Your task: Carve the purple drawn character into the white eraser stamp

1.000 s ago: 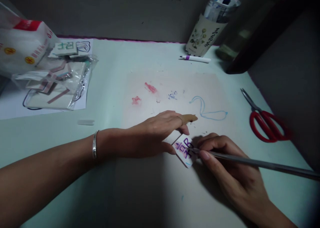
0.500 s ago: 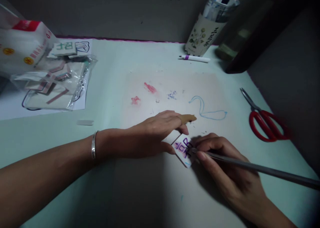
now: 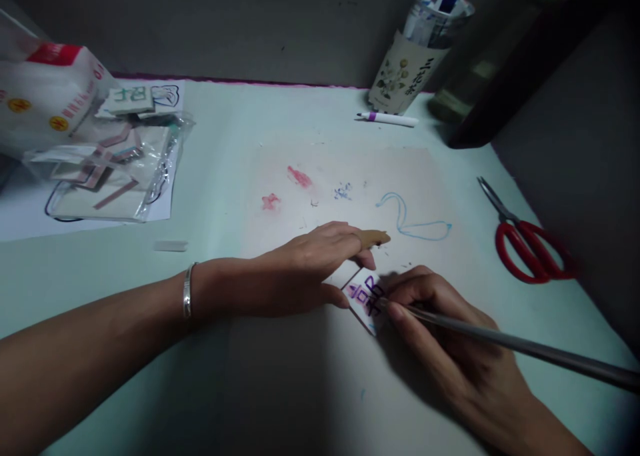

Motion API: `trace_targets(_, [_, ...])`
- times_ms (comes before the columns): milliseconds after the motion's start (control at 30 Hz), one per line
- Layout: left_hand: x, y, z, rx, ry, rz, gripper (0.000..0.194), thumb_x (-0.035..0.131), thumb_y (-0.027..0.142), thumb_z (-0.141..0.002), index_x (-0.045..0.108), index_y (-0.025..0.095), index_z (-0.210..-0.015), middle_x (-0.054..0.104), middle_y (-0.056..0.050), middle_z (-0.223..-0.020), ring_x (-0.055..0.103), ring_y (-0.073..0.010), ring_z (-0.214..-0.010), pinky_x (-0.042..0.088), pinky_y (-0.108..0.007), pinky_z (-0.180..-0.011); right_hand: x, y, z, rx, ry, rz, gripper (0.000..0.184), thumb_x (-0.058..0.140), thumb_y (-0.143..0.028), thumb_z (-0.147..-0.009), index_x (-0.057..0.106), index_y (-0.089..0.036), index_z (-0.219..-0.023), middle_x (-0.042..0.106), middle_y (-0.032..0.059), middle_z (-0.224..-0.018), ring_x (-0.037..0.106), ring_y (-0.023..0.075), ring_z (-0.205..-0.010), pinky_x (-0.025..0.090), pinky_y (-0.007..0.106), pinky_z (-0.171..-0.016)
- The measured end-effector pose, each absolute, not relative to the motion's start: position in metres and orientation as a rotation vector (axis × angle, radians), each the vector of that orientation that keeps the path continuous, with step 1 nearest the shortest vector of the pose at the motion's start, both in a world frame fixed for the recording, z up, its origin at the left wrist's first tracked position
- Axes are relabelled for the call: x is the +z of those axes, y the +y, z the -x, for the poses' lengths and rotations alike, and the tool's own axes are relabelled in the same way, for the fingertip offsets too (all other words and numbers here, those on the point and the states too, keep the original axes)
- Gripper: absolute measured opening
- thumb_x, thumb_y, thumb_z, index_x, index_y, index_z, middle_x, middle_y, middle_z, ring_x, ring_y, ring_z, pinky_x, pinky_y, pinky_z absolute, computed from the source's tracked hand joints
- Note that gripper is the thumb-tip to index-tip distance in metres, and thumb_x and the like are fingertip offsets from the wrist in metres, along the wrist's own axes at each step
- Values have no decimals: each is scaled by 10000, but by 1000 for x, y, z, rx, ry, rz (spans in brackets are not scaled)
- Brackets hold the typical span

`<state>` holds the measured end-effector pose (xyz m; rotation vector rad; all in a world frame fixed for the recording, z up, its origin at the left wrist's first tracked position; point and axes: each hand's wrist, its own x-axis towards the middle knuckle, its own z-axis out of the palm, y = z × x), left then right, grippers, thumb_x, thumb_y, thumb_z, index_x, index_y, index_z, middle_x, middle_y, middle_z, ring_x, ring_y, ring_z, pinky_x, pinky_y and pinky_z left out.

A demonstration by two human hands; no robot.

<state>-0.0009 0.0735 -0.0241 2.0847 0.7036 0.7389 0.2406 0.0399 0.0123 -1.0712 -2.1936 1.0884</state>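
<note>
A small white block with purple characters drawn on its face lies on the pale sheet. My left hand grips it by its upper left side between thumb and fingers; a tan covering wraps one finger. In my right hand is a slim grey pen-like tool, pinched close to its tip. That tip meets the lettered face at its right side, and the fingers partly hide it. I cannot make out what kind of point it has.
Red-handled scissors lie at the right. A purple marker rests before a pen holder, with a dark bottle beside it. At left are a plastic bag of blocks and a small white strip. The sheet bears ink marks.
My right hand has shifted slightly left, and the tool's rear end has dipped a little. My left hand stays on the block. The view has moved very slightly.
</note>
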Motion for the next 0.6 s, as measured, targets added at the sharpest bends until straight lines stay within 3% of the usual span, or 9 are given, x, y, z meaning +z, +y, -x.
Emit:
trace_targets(167, [-24, 72, 1, 754, 698, -2095, 929, 845, 127, -772, 300, 227, -1518, 618, -113, -1259, 513, -277, -1233, 411, -419, -1079, 13, 41, -240, 1116, -2188, 1090, 97, 494, -168, -1016, 530, -241, -963, 575, 19, -924, 580, 146, -804, 464, 294, -666])
trace_targets(400, [-24, 73, 0, 784, 687, -2086, 893, 857, 100, -741, 351, 105, -1477, 628, -133, -1229, 505, -256, -1209, 406, -376, -1077, 11, 39, -245, 1186, -2139, 1118, 93, 501, -182, -1018, 540, -245, -961, 593, 22, -941, 597, 155, -847, 476, 300, -714])
trace_targets(600, [-27, 75, 0, 784, 658, -2085, 872, 835, 145, -779, 336, 162, -1494, 640, -122, -1280, 487, -263, -1262, 385, -391, -1101, 14, 34, -241, 999, -2253, 1020, 124, 505, -114, -986, 526, -226, -937, 595, 29, -912, 602, 139, -802, 492, 272, -669])
